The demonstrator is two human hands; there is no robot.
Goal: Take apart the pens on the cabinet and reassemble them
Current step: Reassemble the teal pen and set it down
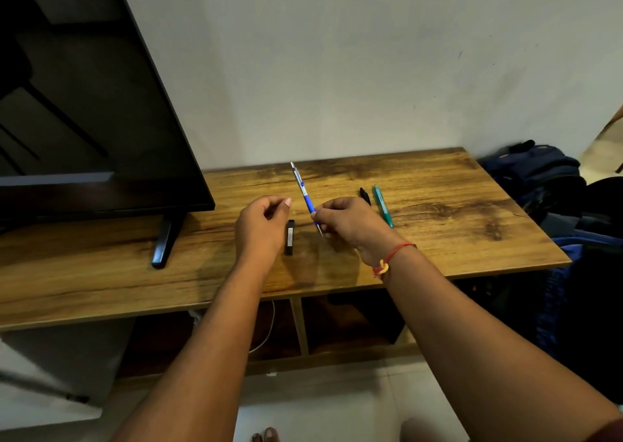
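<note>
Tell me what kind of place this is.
Probably a room in a home, maybe a living room: a flat-screen TV stands on a low wooden cabinet against a plain wall, with bags heaped on the floor beside it. The right hand holds a blue pen over the cabinet.

The wooden cabinet (438,205) bears a television (84,104), a black block (289,237), a black pen (364,196), a teal pen (382,205).

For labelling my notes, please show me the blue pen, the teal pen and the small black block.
blue pen (307,197): head view, mid barrel.
teal pen (383,207): head view, mid barrel.
small black block (289,237): head view, its centre.
</note>
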